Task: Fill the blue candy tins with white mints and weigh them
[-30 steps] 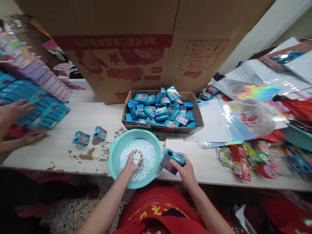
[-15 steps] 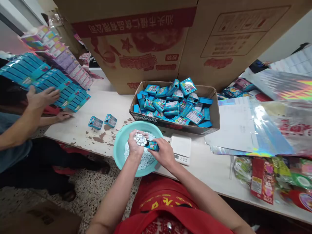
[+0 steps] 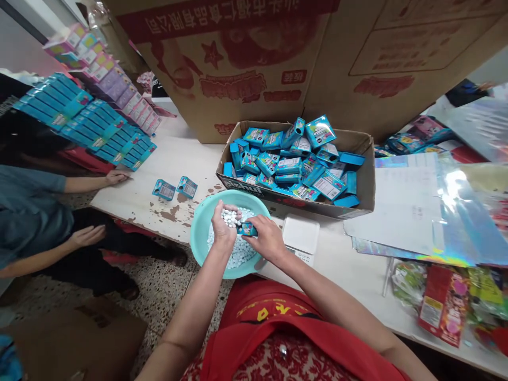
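My left hand [image 3: 224, 228] is cupped around a heap of small white candies [image 3: 230, 217] above a turquoise basin [image 3: 200, 248]. More pale pieces [image 3: 240, 253] lie in the basin. Between the fingers of my right hand [image 3: 266, 238] is a small blue box [image 3: 246, 229], its dark opening against the candies in my left palm. A white scale [image 3: 300, 233] stands just right of the basin. Behind it, an open carton [image 3: 367, 182] holds several blue boxes [image 3: 288, 165]. Two more blue boxes [image 3: 164, 189] [image 3: 187, 187] lie on the table left of the basin.
A large cardboard box [image 3: 254, 69] rises behind the carton. Stacked blue packs [image 3: 87, 121] and pink-purple packs [image 3: 115, 79] stand at the left, near a seated person's hands [image 3: 90, 236]. White sheets [image 3: 405, 206] and colourful packets [image 3: 444, 304] cover the right side.
The view has shifted slightly. The other person's hand has left the stacked blue packs and dropped lower. My hands remain together over the basin with the candies and the blue box.
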Demonstrator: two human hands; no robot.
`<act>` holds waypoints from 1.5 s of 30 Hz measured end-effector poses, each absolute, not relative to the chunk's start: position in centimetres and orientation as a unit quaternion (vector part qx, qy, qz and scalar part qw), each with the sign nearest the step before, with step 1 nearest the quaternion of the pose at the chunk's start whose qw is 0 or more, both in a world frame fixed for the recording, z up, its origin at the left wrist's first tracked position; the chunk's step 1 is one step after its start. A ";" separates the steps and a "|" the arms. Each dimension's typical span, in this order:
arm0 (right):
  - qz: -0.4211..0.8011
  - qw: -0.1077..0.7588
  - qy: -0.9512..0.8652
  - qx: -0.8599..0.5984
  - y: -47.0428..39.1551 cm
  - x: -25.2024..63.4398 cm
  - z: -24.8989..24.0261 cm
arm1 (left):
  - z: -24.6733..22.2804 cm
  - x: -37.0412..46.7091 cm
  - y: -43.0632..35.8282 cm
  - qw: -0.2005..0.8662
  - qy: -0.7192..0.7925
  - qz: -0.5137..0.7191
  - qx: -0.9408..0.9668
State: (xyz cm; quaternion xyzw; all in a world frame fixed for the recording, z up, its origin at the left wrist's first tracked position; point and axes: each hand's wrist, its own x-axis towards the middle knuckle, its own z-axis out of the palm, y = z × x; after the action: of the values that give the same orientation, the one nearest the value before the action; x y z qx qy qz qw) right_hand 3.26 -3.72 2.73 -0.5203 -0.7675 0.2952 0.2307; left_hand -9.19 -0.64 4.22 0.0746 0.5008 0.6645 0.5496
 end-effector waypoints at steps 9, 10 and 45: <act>0.354 0.256 -0.760 -0.482 -1.9 3.3 1.7 | 3.5 -8.8 -0.3 0.490 0.518 0.697 0.079; 0.355 0.257 -0.759 -0.481 -1.7 3.3 1.7 | 3.5 -8.7 -0.3 0.483 0.519 0.700 0.085; 0.453 0.434 -0.643 -0.439 -2.3 4.0 0.5 | 1.0 -14.0 -3.2 0.357 0.690 0.570 0.267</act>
State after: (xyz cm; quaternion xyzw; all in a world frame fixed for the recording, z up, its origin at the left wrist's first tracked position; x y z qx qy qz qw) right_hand 4.04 -2.32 0.53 -0.4394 -0.6433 0.4525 0.4339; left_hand -13.95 -3.24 1.02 0.2665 0.6901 0.5703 0.3571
